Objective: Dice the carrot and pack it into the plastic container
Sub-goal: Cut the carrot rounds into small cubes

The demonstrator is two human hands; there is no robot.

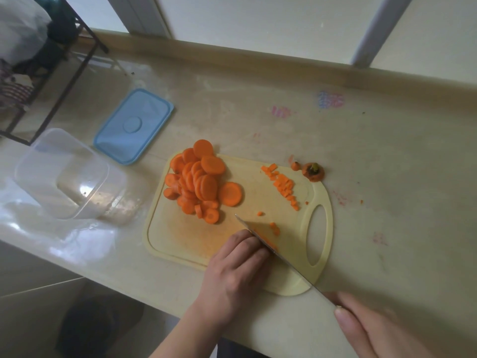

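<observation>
While the long pale beige stone countertop (361,156) fills most of the view, the pale yellow plastic cutting board with an oval handle hole (180,236) lies on it at centre. At 9 o'clock from the board stands the clear, rectangular plastic container (33,174), open and with no carrot visible inside. Its flat blue rectangular lid (134,126) lies on the counter at 11 o'clock from the board, just beside the container and apart from it. A black metal wire rack (64,81) sits at the far 10 o'clock corner.

On the board's 10 o'clock part lies a heap of round orange carrot slices (198,180). A row of small diced carrot pieces (284,186) runs along the 2 o'clock side near the handle hole. The cut carrot top with its green stub (312,171) lies at the board's 1 o'clock edge.

The left hand (237,270), fingers curled, presses down on carrot at the board's 6 o'clock edge; the piece beneath is mostly hidden. The right hand (374,329) grips the handle of the steel-bladed kitchen knife (271,248). The blade lies against the left fingertips, with the tip pointing to 11 o'clock.
</observation>
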